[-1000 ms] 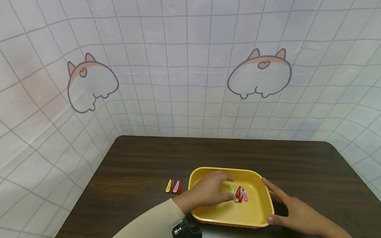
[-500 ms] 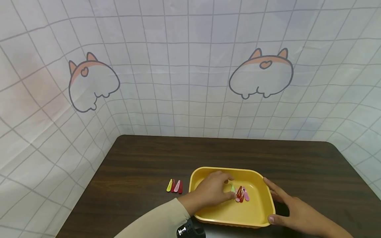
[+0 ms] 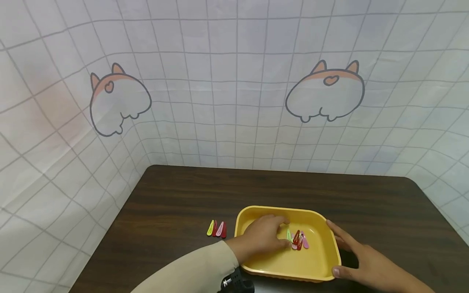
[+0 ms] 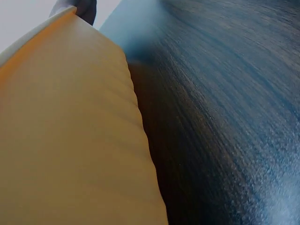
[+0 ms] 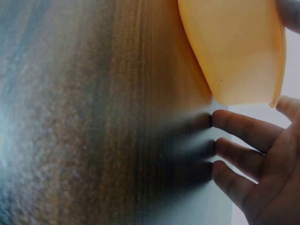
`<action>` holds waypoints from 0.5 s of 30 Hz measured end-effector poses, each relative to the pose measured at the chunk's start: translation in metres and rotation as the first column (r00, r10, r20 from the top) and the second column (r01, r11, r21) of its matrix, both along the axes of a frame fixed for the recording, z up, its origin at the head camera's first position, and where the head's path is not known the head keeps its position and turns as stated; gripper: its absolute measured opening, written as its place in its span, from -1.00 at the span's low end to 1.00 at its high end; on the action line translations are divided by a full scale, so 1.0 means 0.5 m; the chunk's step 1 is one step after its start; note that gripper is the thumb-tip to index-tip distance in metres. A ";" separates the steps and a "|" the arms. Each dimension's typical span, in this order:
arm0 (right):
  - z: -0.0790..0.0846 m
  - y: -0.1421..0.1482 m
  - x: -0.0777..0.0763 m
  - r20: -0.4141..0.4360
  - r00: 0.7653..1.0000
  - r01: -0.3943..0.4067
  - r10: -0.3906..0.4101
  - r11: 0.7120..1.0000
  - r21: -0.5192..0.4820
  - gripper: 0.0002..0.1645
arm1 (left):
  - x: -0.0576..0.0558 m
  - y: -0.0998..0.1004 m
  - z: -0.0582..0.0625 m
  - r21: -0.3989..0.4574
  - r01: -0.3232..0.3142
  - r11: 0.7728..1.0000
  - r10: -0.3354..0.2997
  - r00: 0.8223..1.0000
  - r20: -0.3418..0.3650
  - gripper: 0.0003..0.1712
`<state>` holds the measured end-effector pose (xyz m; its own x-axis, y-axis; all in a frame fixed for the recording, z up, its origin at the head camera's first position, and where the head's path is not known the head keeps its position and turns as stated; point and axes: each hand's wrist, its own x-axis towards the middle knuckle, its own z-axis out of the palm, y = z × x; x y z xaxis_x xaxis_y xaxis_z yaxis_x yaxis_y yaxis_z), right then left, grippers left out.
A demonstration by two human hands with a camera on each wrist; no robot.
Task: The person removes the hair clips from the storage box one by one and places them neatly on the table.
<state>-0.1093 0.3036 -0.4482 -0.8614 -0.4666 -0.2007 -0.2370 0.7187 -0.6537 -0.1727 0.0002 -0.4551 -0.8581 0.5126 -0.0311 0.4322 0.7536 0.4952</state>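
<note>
A yellow plastic tray (image 3: 315, 219) sits on the dark table, with several snap hair clips (image 3: 298, 240) in green, red and pink clustered on its floor. My left hand (image 3: 265, 234) reaches over the tray's left side, thumb tip beside the green clip; thumb and forefinger stay apart. Nothing shows between them, though the other fingers are hidden. At the tray's right end my right hand (image 3: 362, 256) spreads its fingers, thumb near the front corner and forefinger along the right rim. In the right wrist view, the other fingers (image 5: 243, 129) extend straight by the tabletop.
Left of the tray, several hair clips (image 3: 217, 229) in yellow, red and pink lie side by side in a row. The dark wood table (image 3: 176, 195) ends at a white gridded curtain (image 3: 234, 101). A black strapped device (image 3: 236, 283) is at the left wrist.
The view has shifted slightly, moving everything a little right. My left hand has lowered slightly and drawn a bit away from the green clip, which shows more. The right hand stays at the tray's end.
</note>
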 end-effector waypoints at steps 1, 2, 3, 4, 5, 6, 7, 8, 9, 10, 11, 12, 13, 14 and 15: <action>0.000 0.000 0.000 0.000 1.000 -0.001 0.001 1.000 0.002 0.23 | -0.001 0.000 0.000 -0.003 0.001 1.000 -0.001 1.000 0.002 -0.37; 0.001 -0.001 0.000 0.000 1.000 -0.001 0.001 1.000 0.002 0.24 | -0.001 0.001 -0.001 -0.006 0.002 1.000 -0.002 1.000 0.005 -0.37; 0.002 -0.001 0.000 -0.002 1.000 0.000 0.000 1.000 0.003 0.24 | -0.002 0.001 -0.002 -0.010 0.004 1.000 -0.004 1.000 0.007 -0.37; 0.002 -0.001 0.001 -0.002 1.000 0.002 -0.002 1.000 0.004 0.24 | -0.002 0.002 -0.003 -0.015 0.006 1.000 -0.006 1.000 0.006 -0.36; 0.002 -0.001 0.001 -0.001 1.000 0.004 -0.004 1.000 0.005 0.24 | -0.002 0.003 -0.003 -0.023 0.011 1.000 -0.011 1.000 0.000 -0.36; 0.003 -0.001 0.002 0.001 1.000 0.006 -0.006 1.000 0.003 0.24 | -0.002 0.003 -0.004 -0.032 0.017 0.999 -0.017 1.000 -0.004 -0.35; 0.003 -0.001 0.002 0.003 1.000 0.011 -0.011 1.000 0.003 0.24 | -0.002 0.003 -0.005 -0.044 0.023 0.999 -0.024 1.000 -0.009 -0.35; 0.004 -0.001 0.002 0.004 1.000 0.011 -0.011 1.000 0.002 0.24 | -0.001 0.004 -0.006 -0.058 0.030 0.998 -0.031 0.999 -0.015 -0.34; 0.004 -0.001 0.002 0.003 1.000 0.009 -0.009 1.000 -0.001 0.23 | -0.001 0.004 -0.006 -0.071 0.035 0.997 -0.037 0.999 -0.019 -0.34; 0.004 -0.002 0.001 0.005 1.000 0.006 -0.006 1.000 -0.003 0.23 | 0.000 0.004 -0.005 -0.084 0.041 0.996 -0.043 0.999 -0.024 -0.34; 0.005 -0.002 0.001 0.002 1.000 0.002 -0.002 1.000 -0.008 0.23 | 0.001 0.004 -0.005 -0.097 0.044 0.994 -0.047 0.999 -0.026 -0.34; 0.005 -0.002 0.000 0.002 1.000 0.000 0.000 1.000 -0.009 0.23 | 0.001 0.004 -0.005 -0.106 0.046 0.993 -0.049 0.999 -0.023 -0.34; 0.005 -0.002 0.000 0.003 1.000 -0.001 0.001 1.000 -0.009 0.24 | 0.002 0.004 -0.004 -0.115 0.046 0.992 -0.049 0.999 -0.021 -0.34; 0.005 -0.003 -0.001 0.003 1.000 -0.003 0.003 1.000 -0.010 0.24 | 0.002 0.004 -0.003 -0.122 0.045 0.992 -0.048 0.999 -0.020 -0.34; 0.005 -0.003 -0.001 0.006 1.000 -0.001 0.001 1.000 -0.010 0.24 | 0.003 0.004 -0.002 -0.126 0.044 0.991 -0.046 0.999 -0.017 -0.34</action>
